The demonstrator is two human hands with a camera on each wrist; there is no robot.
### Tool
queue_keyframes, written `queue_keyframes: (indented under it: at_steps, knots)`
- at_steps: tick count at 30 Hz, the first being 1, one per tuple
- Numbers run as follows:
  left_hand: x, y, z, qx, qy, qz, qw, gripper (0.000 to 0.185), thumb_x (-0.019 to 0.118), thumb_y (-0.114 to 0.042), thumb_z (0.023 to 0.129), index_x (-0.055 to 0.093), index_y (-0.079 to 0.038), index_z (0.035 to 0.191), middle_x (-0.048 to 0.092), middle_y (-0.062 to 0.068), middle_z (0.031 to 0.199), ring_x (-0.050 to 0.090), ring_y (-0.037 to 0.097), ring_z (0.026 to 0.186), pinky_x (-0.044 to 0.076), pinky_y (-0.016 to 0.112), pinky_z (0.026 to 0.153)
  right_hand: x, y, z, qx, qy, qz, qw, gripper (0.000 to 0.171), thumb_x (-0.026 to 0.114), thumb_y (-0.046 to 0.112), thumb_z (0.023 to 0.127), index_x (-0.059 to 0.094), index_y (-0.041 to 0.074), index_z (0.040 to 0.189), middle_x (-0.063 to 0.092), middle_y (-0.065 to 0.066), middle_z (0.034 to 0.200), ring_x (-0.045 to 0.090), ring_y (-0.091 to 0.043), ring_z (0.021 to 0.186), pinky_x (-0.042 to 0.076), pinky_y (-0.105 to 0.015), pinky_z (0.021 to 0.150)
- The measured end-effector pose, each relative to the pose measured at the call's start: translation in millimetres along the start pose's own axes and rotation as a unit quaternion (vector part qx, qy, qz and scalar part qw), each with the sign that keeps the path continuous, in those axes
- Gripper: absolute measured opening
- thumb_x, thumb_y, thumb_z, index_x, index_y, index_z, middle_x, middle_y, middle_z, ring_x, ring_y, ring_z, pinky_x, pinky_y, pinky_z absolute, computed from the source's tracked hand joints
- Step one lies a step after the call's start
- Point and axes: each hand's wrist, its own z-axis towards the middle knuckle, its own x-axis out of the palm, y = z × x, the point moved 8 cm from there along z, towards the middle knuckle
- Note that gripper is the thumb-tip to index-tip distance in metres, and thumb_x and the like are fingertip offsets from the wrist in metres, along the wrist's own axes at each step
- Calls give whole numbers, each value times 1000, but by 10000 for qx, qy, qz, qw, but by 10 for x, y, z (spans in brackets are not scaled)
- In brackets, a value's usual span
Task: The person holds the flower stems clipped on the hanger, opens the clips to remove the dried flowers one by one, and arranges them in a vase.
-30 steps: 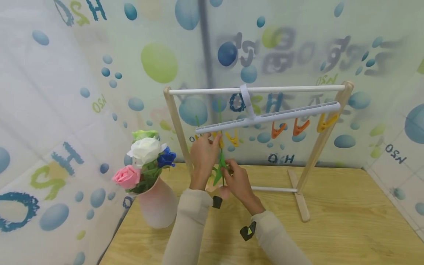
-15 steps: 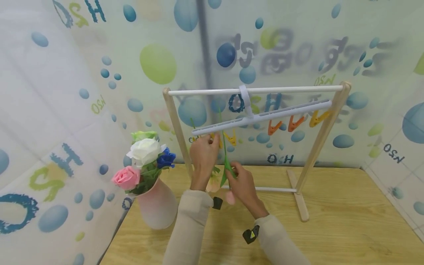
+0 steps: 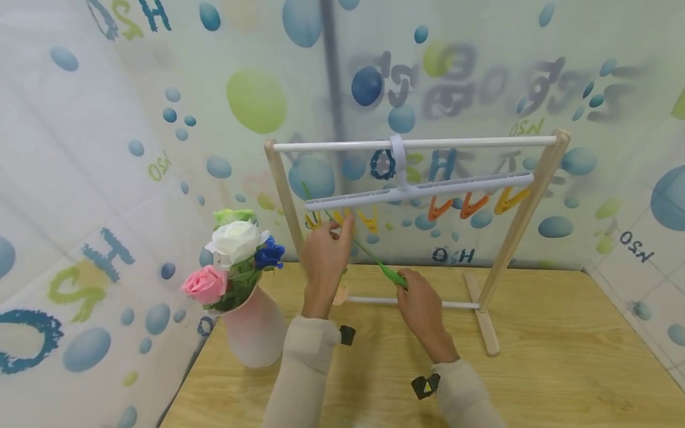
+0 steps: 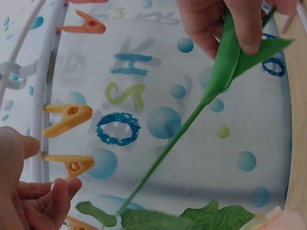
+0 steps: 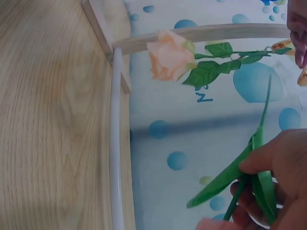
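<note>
My right hand (image 3: 405, 285) pinches the leafy lower part of a green flower stem (image 3: 369, 255), which slants up and left to a row of yellow clips (image 3: 342, 219) under a white hanger bar (image 3: 428, 189). My left hand (image 3: 336, 233) is raised at those clips, its curled fingers and thumb at one yellow clip (image 4: 72, 164). In the left wrist view the stem (image 4: 177, 139) runs from my left hand (image 4: 43, 201) up to the pinched leaf. A peach rose (image 5: 170, 55) hangs head down from a clip beside the wooden post. The right hand (image 5: 268, 187) grips green leaves (image 5: 225, 179).
The hanger hangs by a strap from a wooden rack's white top rod (image 3: 471, 142) and carries orange and yellow clips (image 3: 471, 205) on its right half. A pink vase (image 3: 251, 333) with several flowers stands at the wooden table's (image 3: 562, 368) left edge. A printed curtain closes in the back and sides.
My right hand moved down and to the right with the stem, which went from nearly upright to a slant. The hanger bar swung closer to level. My left hand stayed at the yellow clips.
</note>
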Motion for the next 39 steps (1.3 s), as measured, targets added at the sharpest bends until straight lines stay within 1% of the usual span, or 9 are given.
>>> queue_keyframes:
  at_steps: [2,5,10,14,18,22,29,34,39]
  knots:
    - [-63,-29,-62,227,-154,137,9995,52,52,-52,98,74,-6,108,74,4,77,69,24,65,54,40,58,-20,-67,-1,6,-33,-163,9999,22,65,2,88,69,5,110,71,-13,95,66,-31,80,54,-46,62]
    - [-107,-144,-188,922,-323,266,9949,38,55,-38,100,74,-5,108,73,2,73,61,18,51,45,30,44,-79,-170,0,4,-160,-420,9990,21,64,-2,87,71,4,105,71,-15,93,64,-34,79,53,-49,64]
    - [38,-348,-466,2134,42,327,9764,21,60,-20,97,74,-6,106,75,4,82,54,10,44,34,19,37,-239,-327,-7,91,-505,-856,9950,21,63,-6,83,72,4,99,71,-18,96,62,-40,85,50,-53,67]
    - [293,-416,-682,2680,685,671,9586,17,64,-15,96,75,-8,106,75,4,96,68,15,68,52,22,54,-316,-416,-16,189,-532,-1049,9929,21,60,-5,86,70,4,102,69,-22,105,59,-44,97,48,-55,75]
    - [587,-457,-897,3249,1370,1187,9282,22,65,-15,96,73,-12,116,73,3,110,67,20,100,55,30,84,-424,-476,-30,251,-796,-1111,9903,20,57,-6,88,69,3,101,67,-23,107,55,-47,102,45,-58,81]
    - [810,-428,-1023,3397,1722,1749,9080,31,63,-21,97,66,-18,128,67,0,124,60,20,113,51,34,94,-575,-488,-59,119,-1567,-1076,9817,19,56,-9,86,69,1,97,66,-23,102,53,-47,97,43,-59,82]
    - [976,-446,-1091,3294,2097,1842,9020,39,61,-24,99,57,-20,138,61,-1,134,55,20,122,50,39,97,-775,-394,-89,-691,-2819,-784,9537,19,52,-15,83,66,-3,87,64,-24,91,50,-45,87,41,-56,82]
    - [1022,-498,-1140,3405,2173,1681,8992,37,60,-24,100,60,-18,137,66,-2,127,61,18,115,53,36,93,-798,-278,-71,-1237,-2915,-363,9478,18,52,-16,84,65,-4,84,63,-25,94,51,-46,92,40,-57,88]
    - [1026,-499,-1172,3395,2002,1400,9083,31,63,-20,98,66,-15,129,72,-1,108,68,14,95,55,23,76,-752,-136,-77,-1766,-2891,-176,9407,15,55,-15,85,67,-5,83,64,-26,101,52,-49,103,39,-59,97]
